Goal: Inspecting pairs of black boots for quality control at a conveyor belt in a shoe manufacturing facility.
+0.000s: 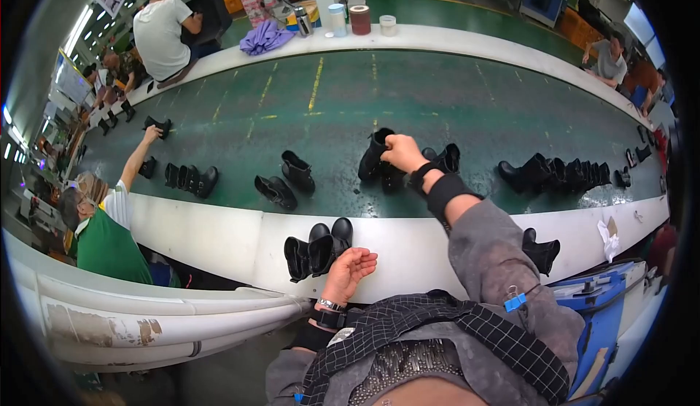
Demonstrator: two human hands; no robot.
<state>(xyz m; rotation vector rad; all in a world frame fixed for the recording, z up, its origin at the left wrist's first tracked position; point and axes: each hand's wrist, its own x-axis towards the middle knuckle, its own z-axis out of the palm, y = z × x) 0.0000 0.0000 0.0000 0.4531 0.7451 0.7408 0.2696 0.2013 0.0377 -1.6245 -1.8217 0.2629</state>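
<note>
Over the green belt, my right hand [405, 152] is closed on the upper part of a black ankle boot [373, 156]. More black boots stand just beside and behind that hand, partly hidden by it. Palm up, my left hand [350, 269] holds nothing, its fingers loosely apart. Right next to it, a black boot [332, 244] and another black boot [297, 258] stand on the white ledge [408, 249]; a third toe shows between them. Farther left on the belt are a buckled boot [275, 192] and an upright boot [297, 171].
A row of black boots [558, 172] stands to the right on the green belt [350, 85]. One boot [539, 251] is on the ledge by my right arm. At left, a person in green [120, 238] reaches to a boot. Jars and a purple cloth [266, 37] line the far ledge.
</note>
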